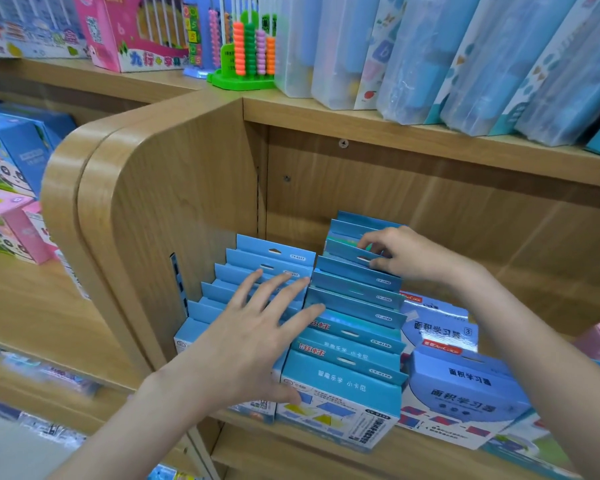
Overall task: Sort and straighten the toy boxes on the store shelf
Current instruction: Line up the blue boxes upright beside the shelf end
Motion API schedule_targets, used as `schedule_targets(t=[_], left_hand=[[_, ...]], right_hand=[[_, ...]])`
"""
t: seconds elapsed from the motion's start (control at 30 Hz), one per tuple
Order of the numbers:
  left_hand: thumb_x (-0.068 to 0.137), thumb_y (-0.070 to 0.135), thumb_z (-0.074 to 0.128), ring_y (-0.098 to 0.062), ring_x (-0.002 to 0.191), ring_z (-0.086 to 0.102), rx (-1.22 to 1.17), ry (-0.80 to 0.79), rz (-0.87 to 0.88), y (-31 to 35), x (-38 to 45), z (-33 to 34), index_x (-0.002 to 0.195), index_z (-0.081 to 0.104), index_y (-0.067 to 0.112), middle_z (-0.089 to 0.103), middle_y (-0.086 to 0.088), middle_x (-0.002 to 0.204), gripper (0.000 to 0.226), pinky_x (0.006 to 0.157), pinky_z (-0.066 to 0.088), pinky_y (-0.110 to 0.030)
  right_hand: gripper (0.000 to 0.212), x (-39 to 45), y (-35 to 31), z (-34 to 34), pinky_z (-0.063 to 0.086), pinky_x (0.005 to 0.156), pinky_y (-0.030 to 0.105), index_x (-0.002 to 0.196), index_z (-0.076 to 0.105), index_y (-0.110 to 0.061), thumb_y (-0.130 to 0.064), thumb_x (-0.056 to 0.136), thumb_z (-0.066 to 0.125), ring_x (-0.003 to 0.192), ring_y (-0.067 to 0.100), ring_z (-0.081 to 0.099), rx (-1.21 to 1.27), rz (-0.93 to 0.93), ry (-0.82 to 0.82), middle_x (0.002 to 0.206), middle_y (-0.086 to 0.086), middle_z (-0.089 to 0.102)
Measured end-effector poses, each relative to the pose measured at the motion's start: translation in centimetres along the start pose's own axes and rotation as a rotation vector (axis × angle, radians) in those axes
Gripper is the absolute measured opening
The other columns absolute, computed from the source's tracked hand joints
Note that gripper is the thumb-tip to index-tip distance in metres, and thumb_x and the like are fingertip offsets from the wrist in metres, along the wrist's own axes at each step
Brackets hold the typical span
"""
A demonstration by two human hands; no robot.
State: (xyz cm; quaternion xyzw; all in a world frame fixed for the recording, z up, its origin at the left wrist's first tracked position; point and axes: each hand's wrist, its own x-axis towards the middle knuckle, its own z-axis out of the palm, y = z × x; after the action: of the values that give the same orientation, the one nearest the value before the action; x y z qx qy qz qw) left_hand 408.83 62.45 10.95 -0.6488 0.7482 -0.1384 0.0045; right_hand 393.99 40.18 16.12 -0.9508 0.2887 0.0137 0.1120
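Two bare arms reaching in from below toward the blue toy boxes (347, 306), lined up in two rows on the wooden shelf (430, 441). Above, a green abacus (246, 53) and clear packs (blurry). Left hand (253, 334) flat, fingers straight and spread, resting on the left row. Right hand (402, 254) pinching a back box's top flap.

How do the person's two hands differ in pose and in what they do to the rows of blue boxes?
The left hand lies flat, fingers spread, across the left row; the right hand curls and pinches one box top in the middle row. The left hand is nearer the shelf front; the right hand reaches further back. Both touch blue hang-tab boxes.
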Motion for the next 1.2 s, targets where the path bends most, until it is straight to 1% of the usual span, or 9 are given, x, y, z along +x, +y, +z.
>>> schedule_targets(t=[0.13,0.23,0.3,0.37,0.47,0.73,0.9,1.03,1.2], left_hand=[[0.057,0.086,0.031,-0.027,0.127,0.033,-0.032,0.007,-0.011,0.0,-0.1,0.1,0.132,0.045,0.026,0.047,-0.009,0.138,0.098,0.105,0.017,-0.046],[0.058,0.084,0.027,-0.027,0.125,0.035,-0.041,0.020,-0.010,0.0,-0.1,0.2,0.130,0.047,0.026,0.049,-0.009,0.136,0.095,0.104,0.019,-0.046],[0.058,0.084,0.027,-0.027,0.126,0.034,-0.028,0.031,-0.005,0.0,-0.1,0.2,0.131,0.047,0.026,0.048,-0.009,0.137,0.095,0.103,0.019,-0.046],[0.058,0.084,0.029,-0.027,0.126,0.034,-0.024,0.036,-0.003,0.0,-0.1,0.2,0.131,0.046,0.026,0.048,-0.009,0.137,0.096,0.103,0.019,-0.047],[0.055,0.084,0.033,-0.028,0.126,0.033,-0.027,0.039,-0.006,0.1,-0.1,0.2,0.131,0.045,0.026,0.048,-0.009,0.137,0.097,0.104,0.018,-0.047],[0.051,0.086,0.040,-0.027,0.125,0.033,-0.037,0.055,0.010,-0.1,0.1,0.3,0.132,0.044,0.025,0.048,-0.009,0.136,0.102,0.103,0.018,-0.047],[0.051,0.087,0.041,-0.027,0.125,0.038,-0.017,0.078,0.011,-0.1,0.0,0.5,0.132,0.043,0.026,0.049,-0.008,0.135,0.101,0.106,0.028,-0.052],[0.051,0.087,0.040,-0.026,0.124,0.038,-0.021,0.087,0.016,-0.1,0.0,0.6,0.131,0.043,0.027,0.050,-0.007,0.134,0.101,0.108,0.028,-0.051],[0.050,0.088,0.040,-0.026,0.123,0.036,0.007,0.097,0.022,-0.2,0.0,0.5,0.129,0.045,0.028,0.051,-0.007,0.133,0.100,0.103,0.028,-0.052]], right_hand=[[0.023,0.3,-0.1,-0.5,0.048,0.082,0.032,0.105,0.063,-0.018,-0.033,0.090,0.055,0.088,0.017,0.060,0.023,-0.039,-0.072,0.099,0.002,0.066],[0.018,0.6,0.1,-1.6,0.045,0.076,0.025,0.093,0.067,-0.015,-0.026,0.091,0.053,0.077,0.010,0.060,0.126,-0.053,0.235,0.085,-0.003,0.067],[0.016,1.0,0.6,-2.2,0.044,0.081,0.026,0.100,0.066,-0.013,-0.020,0.091,0.055,0.086,0.014,0.059,0.027,-0.042,0.381,0.093,0.000,0.066],[0.020,1.5,1.4,-1.8,0.045,0.084,0.033,0.106,0.063,-0.013,-0.021,0.089,0.057,0.097,0.023,0.058,-0.121,-0.014,0.301,0.100,0.006,0.064],[0.022,2.0,1.5,-1.0,0.039,0.081,0.034,0.107,0.060,-0.015,-0.025,0.088,0.059,0.097,0.024,0.051,-0.198,0.021,0.185,0.091,0.003,0.052],[0.011,2.6,1.0,-0.4,0.038,0.076,0.028,0.087,0.063,-0.013,-0.024,0.088,0.060,0.085,0.019,0.048,-0.098,0.024,0.138,0.088,0.001,0.056],[0.015,2.6,1.4,-0.4,0.039,0.073,0.032,0.088,0.062,-0.009,-0.023,0.090,0.057,0.081,0.022,0.049,-0.053,0.060,0.111,0.085,0.004,0.055],[0.015,2.4,1.0,-0.6,0.036,0.071,0.030,0.087,0.061,-0.009,-0.022,0.091,0.055,0.083,0.022,0.049,-0.024,0.034,0.073,0.084,0.004,0.055],[0.016,2.2,0.9,-0.5,0.040,0.082,0.033,0.093,0.063,-0.009,-0.023,0.091,0.054,0.087,0.018,0.048,-0.073,-0.008,-0.020,0.094,0.002,0.053]])
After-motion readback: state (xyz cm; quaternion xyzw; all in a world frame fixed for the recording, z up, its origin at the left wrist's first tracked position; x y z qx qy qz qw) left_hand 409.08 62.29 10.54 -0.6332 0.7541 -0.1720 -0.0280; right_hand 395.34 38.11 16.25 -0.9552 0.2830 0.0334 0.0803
